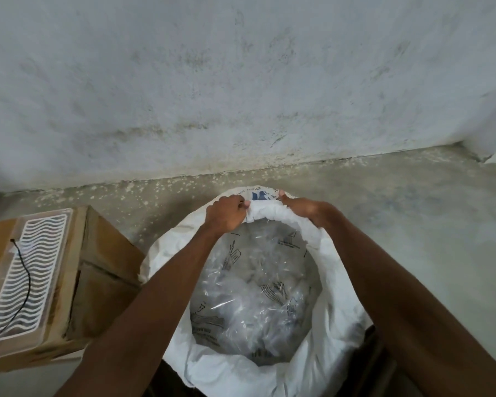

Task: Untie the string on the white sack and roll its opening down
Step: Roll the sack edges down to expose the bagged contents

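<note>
The white sack stands open on the floor in front of me, its mouth wide and its rim folded into a thick roll. Clear plastic bags with black print fill the inside. My left hand grips the rolled rim at the far side, fingers curled over it. My right hand grips the same far rim a little to the right, thumb on the outside. A thin black string lies on the box to the left, apart from the sack.
A cardboard box stands against the sack's left side, with a clear sheet printed with white wavy lines on top. A stained wall rises just behind the sack. Bare concrete floor lies to the right.
</note>
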